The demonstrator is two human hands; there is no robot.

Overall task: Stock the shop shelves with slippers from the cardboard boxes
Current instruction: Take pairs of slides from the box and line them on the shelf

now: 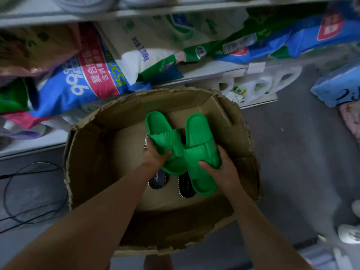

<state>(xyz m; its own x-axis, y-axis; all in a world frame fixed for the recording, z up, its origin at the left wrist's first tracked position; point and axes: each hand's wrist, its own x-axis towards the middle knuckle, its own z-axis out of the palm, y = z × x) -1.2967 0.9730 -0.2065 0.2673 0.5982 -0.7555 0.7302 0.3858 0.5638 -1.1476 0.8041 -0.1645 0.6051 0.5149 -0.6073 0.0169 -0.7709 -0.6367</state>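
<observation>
My left hand (155, 152) grips left green slipper (165, 141), right hand (220, 168) grips right green slipper (198, 152), fingers wrapped round straps. Both above cardboard box (93, 172); black slippers (185, 186) on box bottom beneath.

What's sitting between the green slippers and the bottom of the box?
In the head view, a pair of dark slippers with studded edges lies under the green slippers, resting on the floor of the cardboard box.
</observation>
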